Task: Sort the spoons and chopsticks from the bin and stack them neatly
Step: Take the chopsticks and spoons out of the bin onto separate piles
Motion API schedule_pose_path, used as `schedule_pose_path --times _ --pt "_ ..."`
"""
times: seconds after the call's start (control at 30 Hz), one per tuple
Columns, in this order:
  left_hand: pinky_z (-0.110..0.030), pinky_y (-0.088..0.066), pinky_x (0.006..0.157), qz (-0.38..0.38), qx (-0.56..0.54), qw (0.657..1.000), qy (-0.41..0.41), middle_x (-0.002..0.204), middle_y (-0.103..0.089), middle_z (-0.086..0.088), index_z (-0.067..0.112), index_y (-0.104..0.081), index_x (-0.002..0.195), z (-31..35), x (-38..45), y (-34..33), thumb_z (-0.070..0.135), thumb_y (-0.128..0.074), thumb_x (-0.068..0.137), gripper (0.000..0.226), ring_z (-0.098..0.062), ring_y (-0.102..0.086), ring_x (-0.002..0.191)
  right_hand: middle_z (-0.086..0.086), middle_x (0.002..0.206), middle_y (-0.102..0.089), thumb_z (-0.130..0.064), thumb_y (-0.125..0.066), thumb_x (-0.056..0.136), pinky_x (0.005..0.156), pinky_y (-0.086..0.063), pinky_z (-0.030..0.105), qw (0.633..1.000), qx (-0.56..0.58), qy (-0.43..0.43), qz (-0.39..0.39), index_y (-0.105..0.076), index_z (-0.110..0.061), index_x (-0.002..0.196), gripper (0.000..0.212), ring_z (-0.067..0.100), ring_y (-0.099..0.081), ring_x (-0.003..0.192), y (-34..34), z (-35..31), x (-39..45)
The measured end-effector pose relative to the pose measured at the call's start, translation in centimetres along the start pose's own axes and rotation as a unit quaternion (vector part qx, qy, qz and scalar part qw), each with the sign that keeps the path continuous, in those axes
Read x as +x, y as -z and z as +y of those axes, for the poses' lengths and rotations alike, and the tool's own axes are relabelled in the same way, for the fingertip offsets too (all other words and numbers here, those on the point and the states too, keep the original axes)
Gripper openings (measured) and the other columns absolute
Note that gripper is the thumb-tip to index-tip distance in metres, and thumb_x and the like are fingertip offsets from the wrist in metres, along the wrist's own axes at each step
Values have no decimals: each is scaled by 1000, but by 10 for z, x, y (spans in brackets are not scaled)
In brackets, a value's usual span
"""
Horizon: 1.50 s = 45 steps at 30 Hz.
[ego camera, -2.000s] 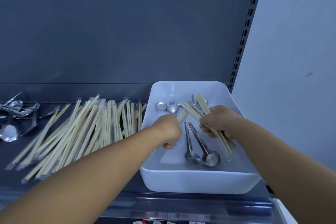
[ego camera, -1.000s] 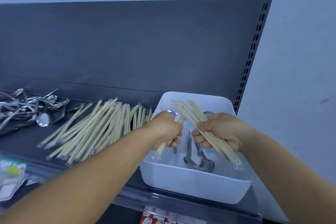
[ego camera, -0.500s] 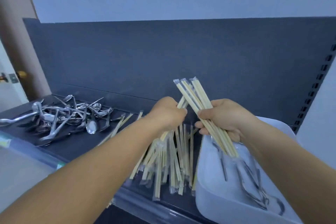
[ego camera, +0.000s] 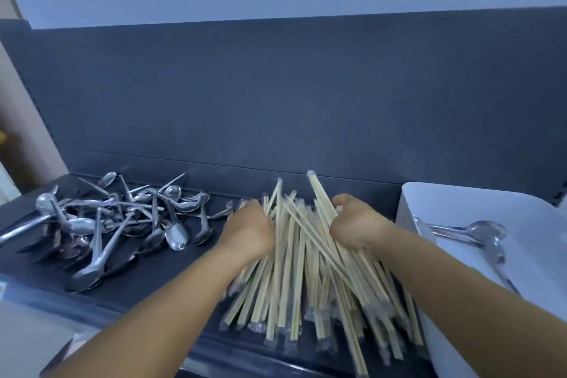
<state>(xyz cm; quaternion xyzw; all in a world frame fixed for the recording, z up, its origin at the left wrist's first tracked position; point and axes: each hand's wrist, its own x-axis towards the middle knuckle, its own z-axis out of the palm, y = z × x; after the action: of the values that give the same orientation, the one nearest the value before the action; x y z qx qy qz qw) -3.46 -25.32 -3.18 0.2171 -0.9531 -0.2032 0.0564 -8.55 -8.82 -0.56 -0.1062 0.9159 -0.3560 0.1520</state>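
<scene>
A big pile of wrapped pale wooden chopsticks (ego camera: 294, 279) lies fanned across the middle of the dark shelf. My left hand (ego camera: 250, 232) rests on the pile's left side, fingers curled around a few sticks. On the right side my right hand (ego camera: 356, 224) grips a small bundle of chopsticks whose tips stick up toward the back. A loose heap of metal spoons (ego camera: 122, 218) spreads over the shelf's left part. At the right edge stands the white bin (ego camera: 445, 209), with a few spoons (ego camera: 481, 233) inside.
The dark shelf (ego camera: 171, 279) has a tall dark back panel (ego camera: 276, 95) behind it and a clear front lip along its near edge. A bare strip of shelf separates the spoon heap from the chopstick pile.
Both hands lifted chopsticks out of the bin, carried them left and lowered them onto the pile. The view swung left, so the bin now sits at the right edge.
</scene>
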Motion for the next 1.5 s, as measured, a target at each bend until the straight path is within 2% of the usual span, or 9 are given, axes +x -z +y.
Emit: schedule_pose_path --times 0.1,0.23,0.37,0.47,0.63,0.87,1.1,1.27,1.5 --pt "-32 -40 79 -20 40 999 -28 122 -57 -13 9 -46 115 -7 0 -6 15 -45 92 24 -31 -55 113 7 136 -44 -8 -41 92 90 -46 29 997 -73 2 -11 -31 -16 142 52 25 -51 114 -1 4 -3" --pt "-34 -40 95 -42 69 994 -78 134 -48 -9 14 -39 133 1 -8 -10 15 -46 91 43 -27 -46 124 0 121 -48 -15 -49 88 79 -40 21 995 -99 15 -14 -43 -20 128 41 21 -53 100 1 10 -12" --pt "-32 -31 105 -17 79 984 -158 145 -38 -5 14 -29 143 22 -22 -7 18 -45 93 53 -23 -35 133 -1 140 -43 -25 -50 90 92 -37 24 990 -137 37 7 -34 -22 142 55 20 -48 122 12 15 -27" --pt "-32 -29 105 9 63 974 -217 145 -37 -5 13 -31 140 50 -35 -4 24 -42 96 47 -23 -32 133 0 126 -51 -24 -50 88 96 -42 32 989 -128 62 31 -46 -22 126 38 20 -51 108 27 26 -37" --pt "-32 -27 107 8 56 955 -293 148 -31 -1 16 -17 148 111 -58 -14 29 -43 97 59 -21 -26 137 -7 153 -26 -28 -47 93 98 -27 21 983 -163 60 64 -26 -24 147 58 15 -32 136 67 63 -54" --pt "-33 -31 101 -39 69 940 -332 141 -35 -2 14 -21 145 189 -84 -52 31 -43 97 55 -22 -30 131 -8 152 -27 -29 -47 93 91 -32 21 986 -157 14 55 -22 -26 147 59 16 -40 130 122 131 -66" --pt "-38 -37 94 -139 137 940 -280 142 -30 -12 11 -18 144 234 -88 -95 33 -49 95 62 -31 -28 132 5 135 -47 -25 -63 84 87 -45 31 979 -199 -37 -5 -29 -18 142 68 24 -54 112 150 187 -54" --pt "-37 -35 79 -207 186 937 -210 146 -21 -22 11 -19 144 247 -90 -122 55 -50 89 77 -37 -35 124 8 122 -50 -43 -75 73 77 -43 31 961 -259 -73 -63 -29 -11 133 82 24 -51 98 143 206 -41" --pt "-44 -39 97 -260 215 932 -133 150 -8 -30 11 4 150 253 -83 -143 59 -56 85 100 -44 -32 129 12 123 -42 -40 -76 73 81 -42 32 939 -320 -106 -62 -35 -8 124 73 31 -47 114 131 217 -31"
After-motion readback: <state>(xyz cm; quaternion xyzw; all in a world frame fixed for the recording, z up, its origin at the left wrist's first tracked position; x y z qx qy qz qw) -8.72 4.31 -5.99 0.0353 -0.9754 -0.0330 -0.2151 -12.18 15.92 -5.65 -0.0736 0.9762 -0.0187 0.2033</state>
